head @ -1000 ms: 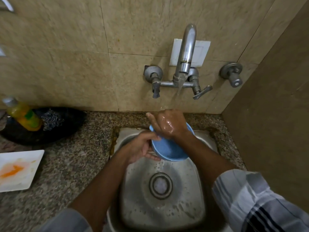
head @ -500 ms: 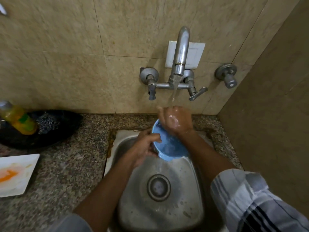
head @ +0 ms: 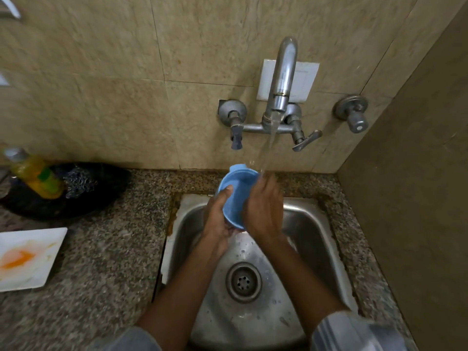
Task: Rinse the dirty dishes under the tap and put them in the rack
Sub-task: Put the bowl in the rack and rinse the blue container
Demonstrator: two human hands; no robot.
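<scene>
A small blue bowl [head: 236, 191] is held over the back of the steel sink [head: 311, 231], tilted with its opening facing right. My left hand [head: 217, 219] grips it from below and the left, thumb on the rim. My right hand [head: 263, 211] lies flat against the bowl's right side, fingers up under the running water. The stream falls from the tap [head: 282, 79] onto my right fingertips by the bowl's rim. A white square plate [head: 27, 257] with orange smears lies on the counter at the left edge.
A black dish [head: 83, 198] on the granite counter [head: 114, 262] holds a yellow soap bottle [head: 35, 173] and a steel scrubber [head: 78, 182]. The drain [head: 243, 281] sits mid-sink. A wall stands close on the right. No rack is in view.
The bowl has been turned on edge and lifted toward the back of the sink. My right hand moved from its top rim to its right side.
</scene>
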